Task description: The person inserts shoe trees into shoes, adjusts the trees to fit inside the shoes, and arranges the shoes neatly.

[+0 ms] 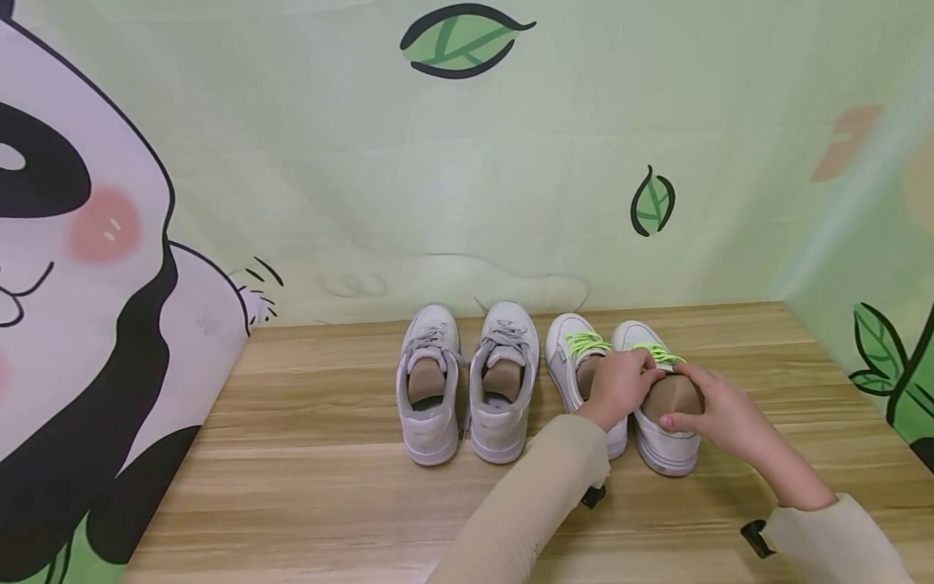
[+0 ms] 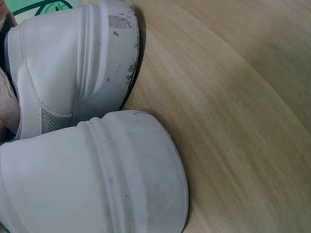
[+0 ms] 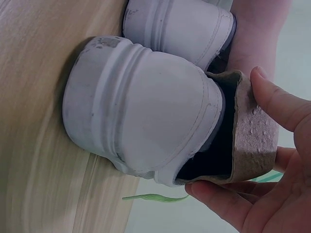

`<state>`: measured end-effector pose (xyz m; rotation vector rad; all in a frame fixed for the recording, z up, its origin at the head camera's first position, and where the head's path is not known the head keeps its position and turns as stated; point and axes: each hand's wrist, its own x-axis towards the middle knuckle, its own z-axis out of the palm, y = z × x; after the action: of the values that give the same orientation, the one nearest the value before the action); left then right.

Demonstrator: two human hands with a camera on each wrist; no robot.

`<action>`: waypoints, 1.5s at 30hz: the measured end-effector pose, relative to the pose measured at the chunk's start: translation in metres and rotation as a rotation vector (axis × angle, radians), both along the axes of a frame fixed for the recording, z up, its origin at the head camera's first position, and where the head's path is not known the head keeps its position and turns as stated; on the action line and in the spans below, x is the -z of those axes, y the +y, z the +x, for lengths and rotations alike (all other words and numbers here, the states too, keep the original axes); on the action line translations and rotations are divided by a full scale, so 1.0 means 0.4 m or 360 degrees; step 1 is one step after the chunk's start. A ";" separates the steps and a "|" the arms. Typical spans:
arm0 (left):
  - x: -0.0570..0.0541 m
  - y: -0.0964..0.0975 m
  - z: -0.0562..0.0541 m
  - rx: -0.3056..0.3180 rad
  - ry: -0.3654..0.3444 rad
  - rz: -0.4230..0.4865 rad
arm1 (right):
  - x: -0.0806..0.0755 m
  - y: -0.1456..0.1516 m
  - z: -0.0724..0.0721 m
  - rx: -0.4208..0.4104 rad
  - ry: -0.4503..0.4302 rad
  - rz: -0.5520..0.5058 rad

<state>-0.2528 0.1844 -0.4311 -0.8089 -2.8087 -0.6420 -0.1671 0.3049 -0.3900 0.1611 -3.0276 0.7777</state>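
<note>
A white sneaker (image 1: 667,450) with neon green laces (image 1: 660,354) stands at the right end of the row. A curved brown insert (image 1: 673,396) sticks up out of its opening. My right hand (image 1: 733,414) holds the insert from the right, thumb on the near side and fingers on the far edge. In the right wrist view, the brown insert (image 3: 255,131) bends between thumb and fingers above the shoe's heel. My left hand (image 1: 619,385) pinches the insert's left side close to the laces. Its fingertips are partly hidden, and the left wrist view shows mostly the shoe heels (image 2: 53,184).
Left of it stands the matching green-laced sneaker (image 1: 560,357), a brown insert inside. Two white sneakers with grey laces, one left (image 1: 429,438) and one right (image 1: 499,434), also hold brown inserts. All stand on a wood-grain surface (image 1: 306,478) before a printed backdrop (image 1: 328,162).
</note>
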 end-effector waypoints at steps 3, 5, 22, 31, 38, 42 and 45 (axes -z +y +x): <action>-0.001 0.001 0.001 -0.0001 0.0001 -0.0002 | 0.000 0.000 0.000 0.0003 0.0007 0.0006; -0.001 0.002 0.001 0.0001 -0.0003 0.0000 | 0.000 0.000 0.000 0.0006 0.0009 0.0008; -0.001 0.001 -0.002 0.0019 0.0030 -0.0002 | 0.004 -0.002 -0.009 0.0026 -0.0039 0.0008; 0.000 0.001 -0.001 0.0009 0.0012 -0.0017 | 0.007 -0.002 -0.010 0.0019 -0.0019 0.0013; 0.001 0.001 -0.001 0.0001 0.0011 -0.0028 | 0.014 -0.003 -0.010 0.0026 0.0002 0.0017; 0.004 0.002 -0.003 0.0007 0.0016 -0.0001 | 0.015 -0.004 -0.007 0.0019 0.0027 -0.0002; 0.005 0.001 -0.003 0.0019 0.0014 0.0023 | 0.014 -0.004 -0.002 0.0016 0.0031 -0.0024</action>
<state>-0.2539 0.1848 -0.4332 -0.8244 -2.7902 -0.6585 -0.1681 0.3031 -0.3955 0.1525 -3.0010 0.7933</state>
